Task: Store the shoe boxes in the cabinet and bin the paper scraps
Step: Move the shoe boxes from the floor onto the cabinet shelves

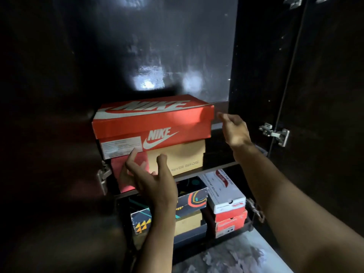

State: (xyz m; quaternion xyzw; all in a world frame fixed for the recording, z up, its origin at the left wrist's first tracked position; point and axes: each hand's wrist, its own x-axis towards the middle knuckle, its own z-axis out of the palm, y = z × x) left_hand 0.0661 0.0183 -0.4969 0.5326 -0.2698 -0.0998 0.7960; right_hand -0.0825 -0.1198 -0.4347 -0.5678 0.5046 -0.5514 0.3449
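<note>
Dark wooden cabinet [256, 56], doors open: orange cardboard Nike shoe box [153, 123] sits atop tan box [177, 158] on upper shelf. Left hand [149, 178], right hand [234, 129] hover loosely spread, empty. Box likely light, stiff; best gripped at both ends.

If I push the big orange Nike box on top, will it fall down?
Probably it slides, not rolls: the orange Nike box is flat-sided cardboard. It may wobble, since it overhangs the tan box and red box beneath. Weight can't be told.
</note>
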